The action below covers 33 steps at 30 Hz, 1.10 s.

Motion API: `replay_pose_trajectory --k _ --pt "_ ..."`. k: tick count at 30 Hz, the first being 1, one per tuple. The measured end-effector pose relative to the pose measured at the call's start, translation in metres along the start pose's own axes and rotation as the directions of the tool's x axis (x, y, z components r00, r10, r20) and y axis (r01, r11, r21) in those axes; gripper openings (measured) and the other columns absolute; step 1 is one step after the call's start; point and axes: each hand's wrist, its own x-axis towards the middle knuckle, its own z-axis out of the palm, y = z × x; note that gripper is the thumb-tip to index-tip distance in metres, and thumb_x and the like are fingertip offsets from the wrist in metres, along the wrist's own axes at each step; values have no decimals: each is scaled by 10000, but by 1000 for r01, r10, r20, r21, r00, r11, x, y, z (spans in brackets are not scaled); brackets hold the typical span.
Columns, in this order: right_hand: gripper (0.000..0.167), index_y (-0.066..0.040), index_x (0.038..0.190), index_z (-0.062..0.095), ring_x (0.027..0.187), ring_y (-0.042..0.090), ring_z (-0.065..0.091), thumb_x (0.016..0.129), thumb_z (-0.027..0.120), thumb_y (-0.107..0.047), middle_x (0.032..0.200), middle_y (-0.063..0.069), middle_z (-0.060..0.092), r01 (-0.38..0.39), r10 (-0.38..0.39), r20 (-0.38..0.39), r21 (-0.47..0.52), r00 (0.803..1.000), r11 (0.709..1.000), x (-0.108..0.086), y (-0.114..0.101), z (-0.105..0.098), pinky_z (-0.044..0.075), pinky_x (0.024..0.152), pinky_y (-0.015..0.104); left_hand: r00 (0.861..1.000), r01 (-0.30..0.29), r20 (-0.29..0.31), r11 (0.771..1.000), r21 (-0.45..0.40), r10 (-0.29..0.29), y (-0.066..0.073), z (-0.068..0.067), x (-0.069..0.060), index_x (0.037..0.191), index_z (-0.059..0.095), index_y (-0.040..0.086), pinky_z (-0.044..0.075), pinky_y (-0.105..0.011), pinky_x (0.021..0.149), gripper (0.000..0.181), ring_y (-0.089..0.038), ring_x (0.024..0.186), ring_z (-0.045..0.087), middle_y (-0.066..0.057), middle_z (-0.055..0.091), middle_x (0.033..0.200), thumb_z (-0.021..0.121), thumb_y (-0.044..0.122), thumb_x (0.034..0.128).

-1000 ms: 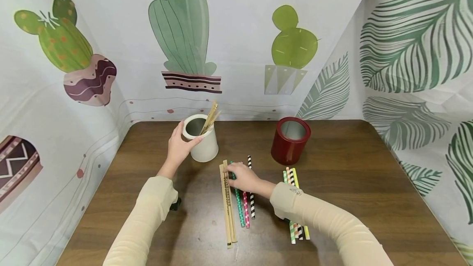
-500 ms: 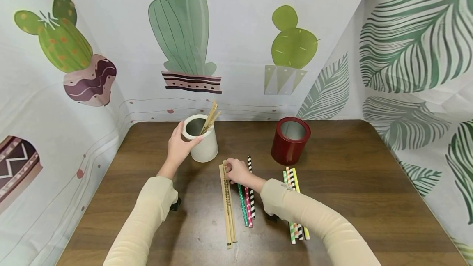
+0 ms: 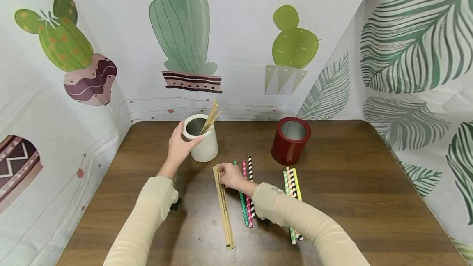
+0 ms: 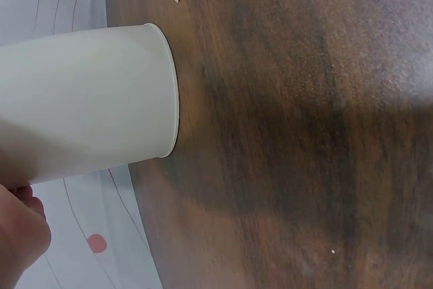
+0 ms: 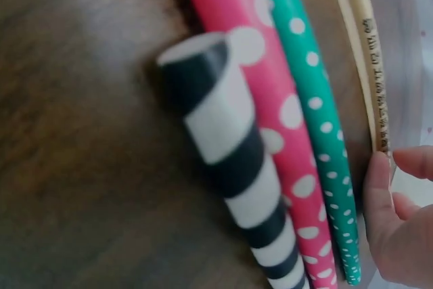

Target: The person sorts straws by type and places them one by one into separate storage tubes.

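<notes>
I see a wide passage between the white can (image 3: 205, 147) and the red can (image 3: 290, 147). Three patterned straws (image 3: 248, 205) just beside the right hand (image 3: 230, 175) obstruct its low way rightward; tan sticks (image 3: 211, 115) occupy one side of the white can's mouth, and the other is free.

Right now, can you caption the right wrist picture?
Right hand pinching long tan paper wrapper beside green dotted straw, pink dotted straw and black-and-white striped straw.

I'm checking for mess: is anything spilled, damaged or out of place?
Nothing stands out: the white can and dark red can stand upright, the polka-dot straws lie side by side, and the right hand pinches paper-wrapped sticks. No spill or damage shows.
</notes>
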Motion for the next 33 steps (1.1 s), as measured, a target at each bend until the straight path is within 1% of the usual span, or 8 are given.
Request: replay_pose_trajectory --k 3,7,9,14,20,23,29,33 --pt "274 30 976 586 434 93 482 705 633 31 658 61 556 23 -28 -45 -93 999 995 0 2 3 426 429 195 1000 1 3 1000 -4 -1 0 0 0 1393 251 73 247 -480 1035 917 -322 1302 265 -122 268 1433 696 460 690" --pt "249 -3 930 619 555 102 484 684 655 -21 736 73 625 48 -70 -90 -232 993 972 -1 2 5 424 522 209 1000 5 8 1000 -4 -5 1 -1 -1 1395 246 73 244 -486 1034 919 -325 1304 259 -118 262 1436 691 465 692" --pt "251 -15 931 630 612 116 481 684 662 -45 793 71 638 51 -80 -98 -273 992 961 -2 2 6 429 563 227 1000 6 10 1000 -3 -6 1 -1 -1 1396 243 73 241 -489 1035 923 -324 1307 254 -114 258 1439 690 468 693" --pt "304 -15 996 635 674 127 522 695 663 -52 903 98 660 35 -62 -88 -283 994 958 -2 2 6 454 597 233 1000 12 12 1000 -1 -12 2 -1 -1 1397 238 71 235 -486 1039 923 -318 1313 242 -108 249 1444 689 467 696" --pt "336 -22 1043 614 600 124 503 715 664 -72 834 88 646 15 -37 -65 -306 997 952 -4 2 7 426 531 226 1000 5 12 1000 5 -5 2 0 0 1395 239 63 242 -487 1036 919 -317 1310 252 -113 256 1440 689 458 698" --pt "326 -33 1030 617 587 118 490 711 666 -82 793 69 636 13 -40 -75 -331 996 943 -4 2 8 420 526 227 1000 7 13 1000 4 -7 2 0 0 1393 241 56 244 -492 1033 917 -320 1309 251 -116 253 1441 687 457 700" --pt "260 -35 938 639 574 132 493 679 654 -36 737 65 632 17 -44 -88 -286 995 958 -4 1 6 412 510 220 1000 13 17 1000 6 -13 1 0 0 1395 240 68 246 -494 1031 914 -320 1309 251 -113 250 1442 678 473 703" --pt "229 -18 911 640 478 109 528 683 650 -8 750 93 638 -27 16 -85 -124 996 992 -3 2 4 446 442 217 1000 14 17 1000 4 -14 0 0 1 1392 244 59 248 -484 1035 918 -313 1311 250 -110 250 1442 678 478 701"
